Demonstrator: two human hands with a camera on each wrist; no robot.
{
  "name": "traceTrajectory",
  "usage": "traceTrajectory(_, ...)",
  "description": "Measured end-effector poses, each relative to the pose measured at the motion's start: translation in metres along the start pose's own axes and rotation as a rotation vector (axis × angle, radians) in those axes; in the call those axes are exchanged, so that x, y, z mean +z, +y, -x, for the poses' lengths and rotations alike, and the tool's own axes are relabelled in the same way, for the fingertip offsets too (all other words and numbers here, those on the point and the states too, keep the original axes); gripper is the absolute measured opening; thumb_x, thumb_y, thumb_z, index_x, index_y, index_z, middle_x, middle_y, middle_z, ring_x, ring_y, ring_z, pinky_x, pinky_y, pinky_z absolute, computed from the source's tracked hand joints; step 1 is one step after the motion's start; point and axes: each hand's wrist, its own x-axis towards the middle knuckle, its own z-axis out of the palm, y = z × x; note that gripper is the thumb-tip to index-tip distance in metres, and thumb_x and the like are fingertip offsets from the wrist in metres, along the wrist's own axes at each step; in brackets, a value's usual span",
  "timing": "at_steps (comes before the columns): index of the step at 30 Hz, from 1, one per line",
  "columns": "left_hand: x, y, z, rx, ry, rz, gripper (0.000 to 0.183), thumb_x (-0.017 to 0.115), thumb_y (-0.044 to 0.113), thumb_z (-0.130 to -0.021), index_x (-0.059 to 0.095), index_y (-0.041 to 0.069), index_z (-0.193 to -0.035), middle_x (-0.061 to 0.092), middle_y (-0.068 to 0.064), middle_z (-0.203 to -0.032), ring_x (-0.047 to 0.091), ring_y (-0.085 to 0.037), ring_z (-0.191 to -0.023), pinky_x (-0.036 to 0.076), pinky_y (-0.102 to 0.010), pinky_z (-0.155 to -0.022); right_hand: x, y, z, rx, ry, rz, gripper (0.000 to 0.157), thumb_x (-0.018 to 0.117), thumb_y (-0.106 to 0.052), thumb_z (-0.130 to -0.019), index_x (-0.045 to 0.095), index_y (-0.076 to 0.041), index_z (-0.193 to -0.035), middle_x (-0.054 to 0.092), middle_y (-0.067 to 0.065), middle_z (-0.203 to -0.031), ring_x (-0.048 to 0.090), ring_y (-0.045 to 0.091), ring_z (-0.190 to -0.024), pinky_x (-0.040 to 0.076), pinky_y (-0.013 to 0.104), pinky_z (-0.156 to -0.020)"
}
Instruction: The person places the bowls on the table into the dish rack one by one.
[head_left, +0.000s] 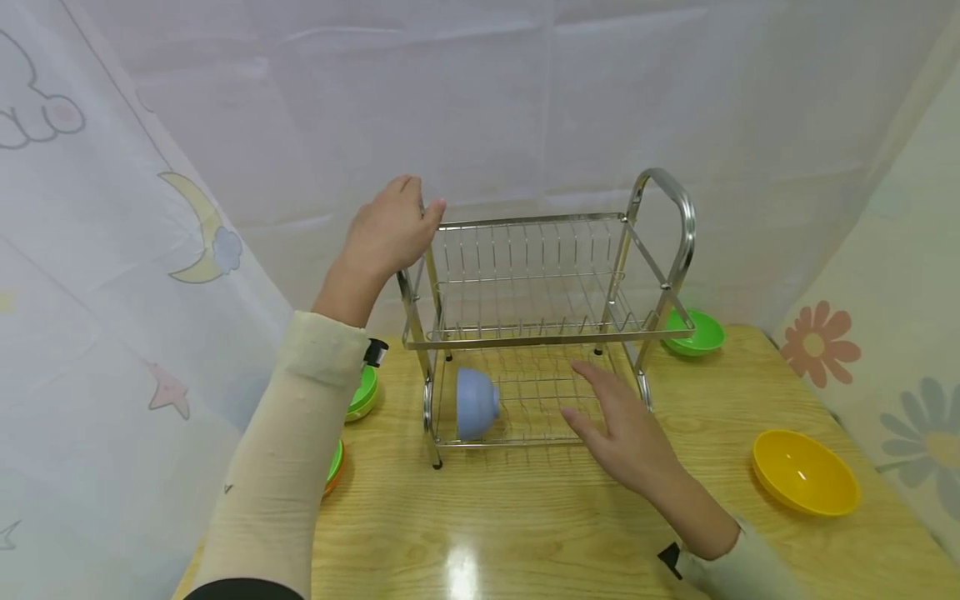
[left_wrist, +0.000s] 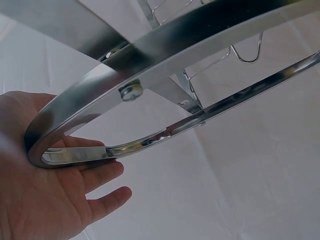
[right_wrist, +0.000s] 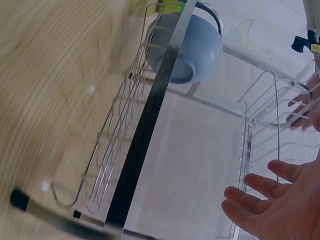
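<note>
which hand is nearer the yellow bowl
Right. The right hand is left of the yellow bowl; the left hand is farther left, at the dish rack's left handle.

Wood-grain table [head_left: 525, 517], spanning the lower centre and right of the frame. Directly on it: a two-tier metal dish rack [head_left: 551, 340] standing at centre; a green bowl [head_left: 697, 335] right of centre, beside the rack's rear; a yellow bowl [head_left: 802, 473] at lower right; and, left of centre, two partly hidden groups of bowls, one green-topped pair [head_left: 363, 390] above a green-and-orange pair [head_left: 335, 467]. The rack's lower tier bears a blue bowl [head_left: 476, 406], tipped sideways.
</note>
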Motion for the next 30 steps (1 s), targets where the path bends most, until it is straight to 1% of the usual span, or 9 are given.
traceTrajectory(6,0.000,0.001,0.001,0.002,0.001,-0.013,0.072,0.023,0.049,-0.109,0.014,0.001,-0.162,0.015,-0.012,-0.169,0.017,-0.029,-0.155,0.023,-0.048,-0.124,-0.019,0.012,0.017,0.002,0.078,0.042,0.057,0.061,-0.033,-0.102,0.044,-0.009,-0.151,0.048,0.019,-0.150,0.043,0.044,-0.137,0.037,0.067,-0.106)
traceTrajectory(12,0.001,0.000,0.001,0.001,0.004,-0.011,0.072,0.023,0.050,-0.109,0.014,0.001,-0.162,0.015,-0.012,-0.169,0.018,-0.029,-0.155,0.024,-0.049,-0.123,-0.038,0.020,0.028,0.018,0.122,0.058,0.057,0.064,-0.029,-0.100,0.046,-0.006,-0.149,0.050,0.020,-0.147,0.044,0.045,-0.134,0.038,0.068,-0.102)
traceTrajectory(18,0.002,0.000,0.000,0.001,0.005,-0.013,0.072,0.023,0.049,-0.109,0.014,0.001,-0.162,0.015,-0.012,-0.169,0.018,-0.029,-0.155,0.024,-0.048,-0.123,-0.053,0.032,0.037,0.069,0.138,0.076,0.059,0.063,-0.029,-0.101,0.043,-0.006,-0.151,0.049,0.023,-0.146,0.044,0.048,-0.131,0.037,0.069,-0.099)
traceTrajectory(21,0.002,0.001,0.000,-0.002,0.003,-0.019,0.072,0.023,0.049,-0.109,0.014,0.001,-0.162,0.015,-0.012,-0.169,0.018,-0.029,-0.155,0.024,-0.048,-0.123,-0.059,0.038,0.041,0.099,0.129,0.081,0.060,0.062,-0.030,-0.102,0.042,-0.007,-0.152,0.047,0.024,-0.147,0.043,0.050,-0.131,0.036,0.070,-0.100)
traceTrajectory(26,0.001,0.002,0.000,-0.006,0.000,-0.023,0.071,0.023,0.049,-0.109,0.014,0.002,-0.162,0.015,-0.011,-0.169,0.018,-0.029,-0.155,0.025,-0.049,-0.123,-0.069,0.052,0.048,0.160,0.112,0.090,0.062,0.061,-0.033,-0.102,0.039,-0.006,-0.154,0.044,0.027,-0.150,0.040,0.052,-0.133,0.032,0.073,-0.102)
traceTrajectory(30,0.001,0.002,0.000,-0.006,-0.001,-0.026,0.071,0.022,0.049,-0.109,0.014,0.002,-0.162,0.014,-0.011,-0.169,0.017,-0.028,-0.155,0.024,-0.048,-0.123,-0.074,0.066,0.053,0.181,0.108,0.096,0.063,0.060,-0.032,-0.103,0.037,-0.004,-0.154,0.043,0.029,-0.150,0.038,0.055,-0.133,0.029,0.074,-0.104)
